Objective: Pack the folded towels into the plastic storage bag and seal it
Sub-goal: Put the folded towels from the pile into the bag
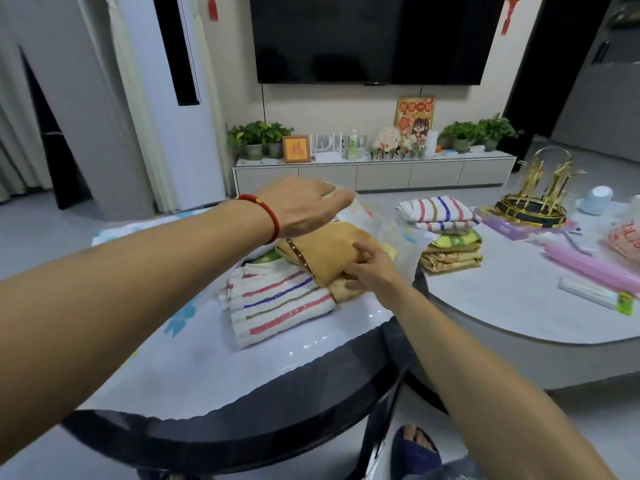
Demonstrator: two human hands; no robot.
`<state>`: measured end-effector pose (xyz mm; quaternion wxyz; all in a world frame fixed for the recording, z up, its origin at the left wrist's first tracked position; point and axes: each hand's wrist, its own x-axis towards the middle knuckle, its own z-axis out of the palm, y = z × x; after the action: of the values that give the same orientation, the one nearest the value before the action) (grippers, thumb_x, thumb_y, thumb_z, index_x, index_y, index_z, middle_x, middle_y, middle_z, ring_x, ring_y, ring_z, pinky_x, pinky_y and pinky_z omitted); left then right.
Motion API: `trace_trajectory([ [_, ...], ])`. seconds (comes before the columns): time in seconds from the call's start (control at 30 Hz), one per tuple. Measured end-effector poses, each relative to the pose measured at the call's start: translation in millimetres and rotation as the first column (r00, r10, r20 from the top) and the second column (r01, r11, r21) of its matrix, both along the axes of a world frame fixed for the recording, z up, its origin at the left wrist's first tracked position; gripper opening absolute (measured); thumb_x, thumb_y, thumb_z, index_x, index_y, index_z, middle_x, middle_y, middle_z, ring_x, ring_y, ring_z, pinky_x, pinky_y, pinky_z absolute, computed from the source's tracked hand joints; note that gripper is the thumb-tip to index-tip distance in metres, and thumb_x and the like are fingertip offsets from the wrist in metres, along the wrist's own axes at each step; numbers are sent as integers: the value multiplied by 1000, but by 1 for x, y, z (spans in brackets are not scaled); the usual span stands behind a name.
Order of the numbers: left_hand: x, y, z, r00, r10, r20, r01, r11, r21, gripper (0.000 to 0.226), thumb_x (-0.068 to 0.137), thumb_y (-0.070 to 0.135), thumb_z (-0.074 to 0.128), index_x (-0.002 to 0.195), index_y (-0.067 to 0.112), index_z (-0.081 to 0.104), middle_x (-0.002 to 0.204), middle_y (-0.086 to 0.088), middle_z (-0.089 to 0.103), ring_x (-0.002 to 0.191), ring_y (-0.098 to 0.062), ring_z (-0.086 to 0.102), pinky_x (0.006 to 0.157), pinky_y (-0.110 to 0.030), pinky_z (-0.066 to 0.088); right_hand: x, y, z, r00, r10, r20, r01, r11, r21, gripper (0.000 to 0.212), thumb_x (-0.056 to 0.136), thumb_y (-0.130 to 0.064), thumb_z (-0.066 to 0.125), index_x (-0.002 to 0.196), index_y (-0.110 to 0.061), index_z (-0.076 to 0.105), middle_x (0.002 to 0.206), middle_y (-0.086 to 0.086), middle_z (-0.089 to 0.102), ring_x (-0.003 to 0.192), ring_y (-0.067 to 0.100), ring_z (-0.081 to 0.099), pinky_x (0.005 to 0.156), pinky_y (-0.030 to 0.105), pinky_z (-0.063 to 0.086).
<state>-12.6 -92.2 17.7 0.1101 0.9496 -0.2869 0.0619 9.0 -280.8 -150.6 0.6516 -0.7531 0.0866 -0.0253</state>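
Packing is only partly done, as we judge it. Our left hand (304, 206) is raised over the near desk (242, 393), and its fingers (341, 197) seem to be closed on the upper edge of the clear plastic bag (381, 220), lifting the mouth open; the film is thin and hard to see, so we cannot be fully sure of the grip. Our right hand (370, 268) is lower, with its fingers spread and pressing on the yellow-brown towel (329, 251), not clamped around it. This towel lies on top of a striped towel (280, 299), and a bit of green cloth shows under them at the far left side. These towels sit on the flat white part of the bag, which is spread over the near desk. We cannot tell if they are already inside the bag or only at its mouth.

On the right, on the far desk (519, 306), a second pile of folded towels (446, 230) waits, well apart from the bag: a striped one on top, green and yellow ones below. We think these are not yet packed.

So what is left, in our opinion, is to push the near towels fully in, bring the other pile over, and then close the seal. The seal is open now.
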Motion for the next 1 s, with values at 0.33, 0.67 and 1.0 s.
trace_trajectory([
  [0.33,0,-2,2,1000,-1,11,1,999,-48,69,98,62,14,145,22,47,149,-8,49,128,-29,49,107,-44,38,0,5,13,971,6,240,21,994,-110,57,86,-21,76,142,-24,62,147,-2,54,121,11,57,100,33,51],
  [0.67,2,-2,4,1000,15,25,-15,1000,-1,69,97,62,13,144,26,48,146,-8,52,124,-31,51,105,-46,40,30,40,13,995,68,-78,-42,954,298,74,82,-16,77,149,-32,50,142,6,50,116,27,58,76,36,60],
  [1.0,5,-2,2,1000,7,30,-6,999,-37,66,99,61,14,146,27,46,148,-6,50,128,-30,49,105,-41,40,35,12,-8,992,-111,-58,119,982,149,66,91,0,65,148,-30,52,124,0,51,97,17,54,80,32,53],
])
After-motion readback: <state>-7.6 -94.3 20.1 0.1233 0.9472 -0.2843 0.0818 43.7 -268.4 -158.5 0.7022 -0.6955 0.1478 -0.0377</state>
